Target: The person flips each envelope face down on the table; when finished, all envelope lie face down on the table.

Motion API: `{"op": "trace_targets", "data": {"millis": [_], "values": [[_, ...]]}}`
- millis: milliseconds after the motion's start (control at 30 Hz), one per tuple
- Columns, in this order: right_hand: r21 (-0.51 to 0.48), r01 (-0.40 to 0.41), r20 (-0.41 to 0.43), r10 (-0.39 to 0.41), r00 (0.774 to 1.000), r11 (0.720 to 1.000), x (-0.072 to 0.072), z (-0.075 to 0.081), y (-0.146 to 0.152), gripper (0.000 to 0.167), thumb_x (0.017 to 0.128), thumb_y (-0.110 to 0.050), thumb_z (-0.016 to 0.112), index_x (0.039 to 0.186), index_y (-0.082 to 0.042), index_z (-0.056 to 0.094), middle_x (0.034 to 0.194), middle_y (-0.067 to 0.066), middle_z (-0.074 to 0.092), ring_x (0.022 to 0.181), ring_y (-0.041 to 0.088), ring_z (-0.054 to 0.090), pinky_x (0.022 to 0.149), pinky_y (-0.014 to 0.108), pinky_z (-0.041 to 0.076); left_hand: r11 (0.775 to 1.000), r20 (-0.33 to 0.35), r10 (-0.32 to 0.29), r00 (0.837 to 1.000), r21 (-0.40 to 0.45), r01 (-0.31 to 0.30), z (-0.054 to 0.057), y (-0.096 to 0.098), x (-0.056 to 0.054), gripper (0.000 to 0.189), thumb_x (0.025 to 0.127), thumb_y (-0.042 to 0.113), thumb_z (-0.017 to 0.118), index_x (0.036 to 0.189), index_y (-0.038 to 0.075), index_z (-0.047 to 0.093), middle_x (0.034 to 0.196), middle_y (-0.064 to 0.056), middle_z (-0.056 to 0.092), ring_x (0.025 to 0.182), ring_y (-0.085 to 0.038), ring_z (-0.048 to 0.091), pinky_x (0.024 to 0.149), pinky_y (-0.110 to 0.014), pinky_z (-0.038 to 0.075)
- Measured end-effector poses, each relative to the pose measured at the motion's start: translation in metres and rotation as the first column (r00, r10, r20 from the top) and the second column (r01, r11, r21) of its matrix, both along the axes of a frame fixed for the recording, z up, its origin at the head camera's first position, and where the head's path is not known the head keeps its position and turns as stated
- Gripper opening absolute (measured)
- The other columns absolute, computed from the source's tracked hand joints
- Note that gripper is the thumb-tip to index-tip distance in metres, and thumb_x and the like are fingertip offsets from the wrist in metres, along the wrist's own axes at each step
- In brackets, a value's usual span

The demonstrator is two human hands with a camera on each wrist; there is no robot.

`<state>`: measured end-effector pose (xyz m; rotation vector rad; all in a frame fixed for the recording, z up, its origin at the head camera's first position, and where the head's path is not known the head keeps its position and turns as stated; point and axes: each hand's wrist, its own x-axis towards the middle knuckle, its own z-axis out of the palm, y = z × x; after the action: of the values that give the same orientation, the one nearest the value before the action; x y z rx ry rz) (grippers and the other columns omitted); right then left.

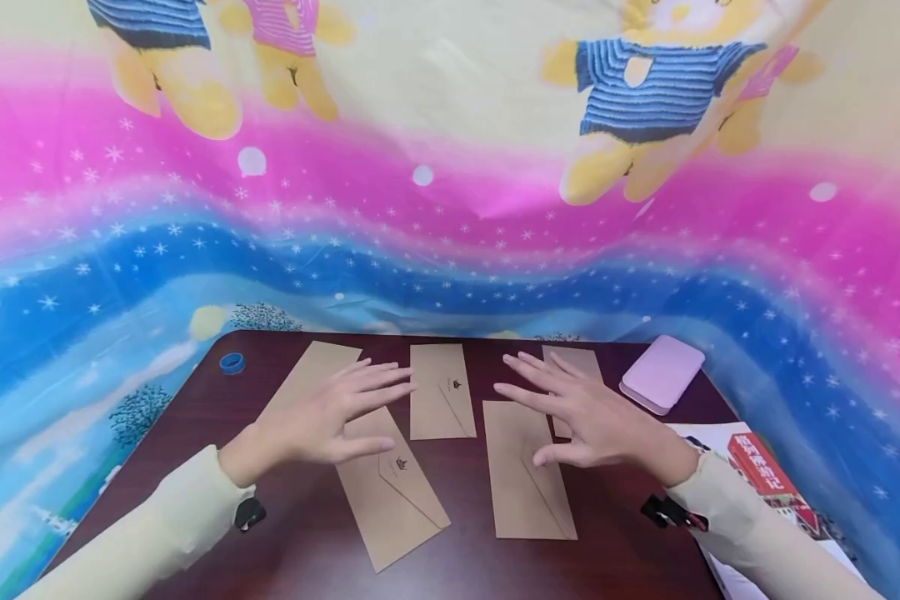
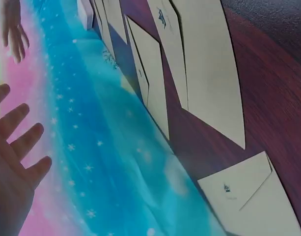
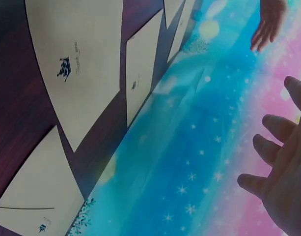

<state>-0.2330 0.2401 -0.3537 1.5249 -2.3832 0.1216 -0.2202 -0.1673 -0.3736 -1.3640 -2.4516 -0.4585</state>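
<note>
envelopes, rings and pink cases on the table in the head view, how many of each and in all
Envelopes: 5
Blue rings: 1
Pink cases: 1
Total: 7

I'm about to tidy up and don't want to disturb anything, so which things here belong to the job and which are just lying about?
Apparently in the job:
Five brown envelopes, spread out on the table
Left hand and right hand, open above them

Apparently just lying about:
Blue ring, far left corner
Pink case, far right
Red-and-white book, right side
</note>
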Motion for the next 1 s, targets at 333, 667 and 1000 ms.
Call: {"op": "trace_targets", "data": {"millis": [333, 667, 1000], "values": [[-0.094, 0.146, 0.044, -0.143, 0.989, 0.985, -0.035, 0.01, 0.022, 0.067, 0.096, -0.033, 0.073, 0.156, -0.023, 0.046, 0.166, 0.008, 0.039, 0.145, 0.033, 0.05, 0.115, 0.052, 0.043, 0.975, 0.169, 0.102, 0.98, 0.18, -0.132, 0.002, 0.024, -0.033, 0.035, 0.096, 0.032, 0.072, 0.129, 0.02, 0.073, 0.125, 0.002, 0.074, 0.122, -0.017, 0.066, 0.109, -0.043, 0.049], [-0.18, 0.287, 0.201, -0.25, 0.947, 0.941, -0.097, 0.011, 0.056, 0.031, 0.095, -0.011, 0.072, 0.127, -0.01, 0.073, 0.127, 0.014, 0.071, 0.116, 0.035, 0.069, 0.093, 0.051, 0.057, 0.924, 0.362, 0.192, 0.912, 0.247, -0.292, -0.009, 0.095, -0.067, 0.015, 0.097, 0.036, 0.07, 0.104, 0.027, 0.081, 0.104, 0.012, 0.078, 0.109, -0.013, 0.071, 0.098, -0.038, 0.054], [-0.038, 0.512, 0.335, -0.472, 0.816, 0.858, -0.149, -0.01, 0.082, 0.016, 0.097, -0.016, 0.072, 0.109, -0.009, 0.079, 0.106, 0.011, 0.079, 0.098, 0.032, 0.074, 0.092, 0.057, 0.054, 0.954, 0.489, 0.239, 0.839, 0.041, -0.296, -0.033, 0.179, -0.091, 0.023, 0.097, 0.035, 0.071, 0.11, 0.018, 0.08, 0.106, 0.004, 0.079, 0.089, -0.009, 0.07, 0.08, -0.026, 0.055]]}}
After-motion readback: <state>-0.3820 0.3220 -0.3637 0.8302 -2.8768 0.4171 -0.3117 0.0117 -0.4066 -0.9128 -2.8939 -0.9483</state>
